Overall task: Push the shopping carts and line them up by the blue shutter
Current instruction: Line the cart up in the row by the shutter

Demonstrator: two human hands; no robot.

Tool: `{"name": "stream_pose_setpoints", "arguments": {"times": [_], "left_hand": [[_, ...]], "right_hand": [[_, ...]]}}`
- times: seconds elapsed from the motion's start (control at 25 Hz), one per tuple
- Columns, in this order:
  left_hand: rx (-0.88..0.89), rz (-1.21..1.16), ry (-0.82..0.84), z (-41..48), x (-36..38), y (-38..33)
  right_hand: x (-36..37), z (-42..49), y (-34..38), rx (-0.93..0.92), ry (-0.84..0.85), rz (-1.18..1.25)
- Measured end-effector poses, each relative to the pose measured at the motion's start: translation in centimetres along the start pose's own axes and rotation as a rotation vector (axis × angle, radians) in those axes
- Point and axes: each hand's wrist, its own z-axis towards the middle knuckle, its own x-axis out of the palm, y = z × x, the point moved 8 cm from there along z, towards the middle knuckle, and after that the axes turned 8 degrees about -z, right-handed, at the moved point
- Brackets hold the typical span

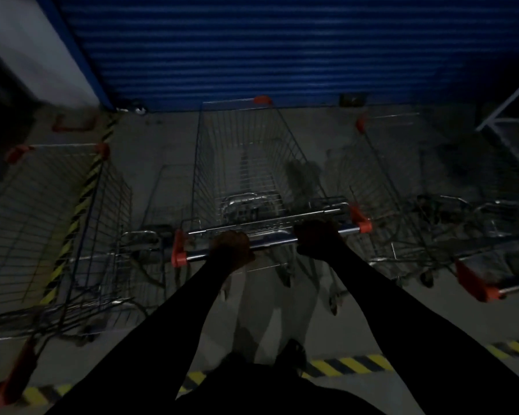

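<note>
A wire shopping cart [246,163] with orange corner caps stands in front of me, its nose pointing at the blue shutter [267,49]. My left hand [231,247] grips the cart's metal handle bar [270,239] left of centre. My right hand [316,238] grips the same bar further right. Another cart [51,223] stands to the left, and a third cart [402,187] stands to the right, both facing the shutter. The scene is dim and slightly blurred.
Yellow-and-black hazard tape [351,365] crosses the concrete floor near my feet, and another strip [81,199] runs diagonally under the left cart. A white wall [27,46] borders the shutter on the left. A white metal frame [504,115] leans at the far right.
</note>
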Motion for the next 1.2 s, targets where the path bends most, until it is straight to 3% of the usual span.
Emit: {"name": "stream_pose_setpoints", "arguments": {"times": [0.12,0.28,0.44,0.52,0.68,0.84,1.2], "left_hand": [[-0.027,0.055,0.004,0.2,0.2,0.2],[-0.057,0.07,0.009,1.4,-0.3,0.4],[-0.098,0.026,0.038,3.7,-1.5,0.5],[-0.097,0.036,0.038,5.3,-2.2,1.0],[-0.027,0.057,0.023,9.0,-3.9,1.6],[-0.036,0.113,0.051,12.3,-5.1,4.1],[0.024,0.047,0.015,16.3,-6.2,10.8]], "right_hand": [[0.4,1.0,0.2,-0.133,-0.083,-0.002],[0.1,2.2,-0.8,-0.117,-0.188,0.15],[-1.8,3.3,-2.3,-0.03,-0.446,0.1],[-2.3,5.0,-3.0,-0.028,-0.489,0.121],[-1.3,9.1,-4.1,-0.001,-0.42,0.1],[0.0,14.0,-4.4,0.046,-0.246,0.125],[-2.8,19.0,-1.0,0.135,0.003,-0.029]]}}
